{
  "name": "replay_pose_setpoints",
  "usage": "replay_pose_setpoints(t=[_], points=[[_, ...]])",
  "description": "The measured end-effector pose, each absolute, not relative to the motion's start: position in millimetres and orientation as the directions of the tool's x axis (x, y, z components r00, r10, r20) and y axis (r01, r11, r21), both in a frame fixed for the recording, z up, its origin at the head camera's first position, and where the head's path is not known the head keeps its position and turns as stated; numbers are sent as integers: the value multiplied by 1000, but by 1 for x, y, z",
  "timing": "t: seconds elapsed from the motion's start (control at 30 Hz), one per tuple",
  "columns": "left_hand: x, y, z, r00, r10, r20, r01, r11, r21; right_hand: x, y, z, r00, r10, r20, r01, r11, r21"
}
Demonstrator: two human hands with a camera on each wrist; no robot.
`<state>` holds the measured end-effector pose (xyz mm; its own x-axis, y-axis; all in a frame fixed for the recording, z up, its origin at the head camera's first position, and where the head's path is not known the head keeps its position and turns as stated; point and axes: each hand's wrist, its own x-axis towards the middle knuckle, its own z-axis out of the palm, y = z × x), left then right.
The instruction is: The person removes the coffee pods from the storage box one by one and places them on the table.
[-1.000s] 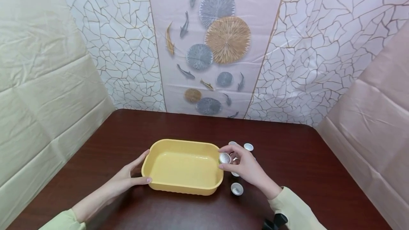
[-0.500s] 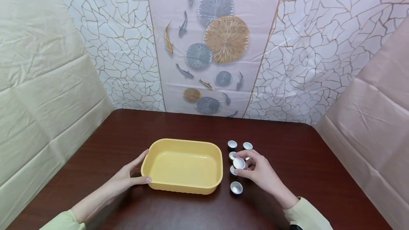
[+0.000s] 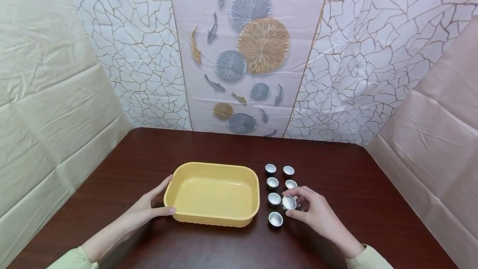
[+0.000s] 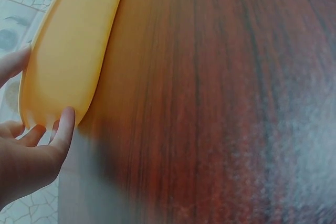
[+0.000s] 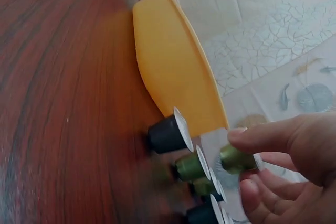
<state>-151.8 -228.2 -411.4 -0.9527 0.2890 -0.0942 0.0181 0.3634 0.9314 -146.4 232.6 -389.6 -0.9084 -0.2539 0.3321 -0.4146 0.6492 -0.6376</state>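
My right hand [image 3: 315,213] pinches a green coffee capsule [image 5: 236,160] between thumb and fingers, its silver lid facing up in the head view. The capsule is at the near end of the right column of coffee capsules, beside a capsule [image 3: 274,199] of the left column. Several green and dark capsules stand lid-up there in two columns, such as this black one [image 5: 169,136]. My left hand [image 3: 140,210] rests spread against the left end of a yellow tray [image 3: 213,221], thumb on the near wall and index finger at the far corner. The tray's floor shows bare.
A dark brown wooden table [image 3: 209,252] bears everything. Patterned cloth [image 3: 239,74] hangs behind it, with plain pale cloth [image 3: 48,94] along the left side and more on the right. The capsule columns stand just right of the tray.
My right hand has carried the green capsule from beside the tray's right edge, rightward and nearer, over the left column to the right column. The left hand and tray have stayed in place.
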Motion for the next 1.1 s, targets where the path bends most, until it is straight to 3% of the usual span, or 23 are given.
replay_pose_setpoints(t=[0.47, 1.1], points=[[-152, -230, -410, -950, 301, -81, 35, 360, 932, -137, 251, -396, -898, -322, 300, -436, 743, -507], [-151, -227, -410, -954, 280, -108, 5, 376, 926, -135, 258, -409, -923, -340, 181, -378, 711, -593]])
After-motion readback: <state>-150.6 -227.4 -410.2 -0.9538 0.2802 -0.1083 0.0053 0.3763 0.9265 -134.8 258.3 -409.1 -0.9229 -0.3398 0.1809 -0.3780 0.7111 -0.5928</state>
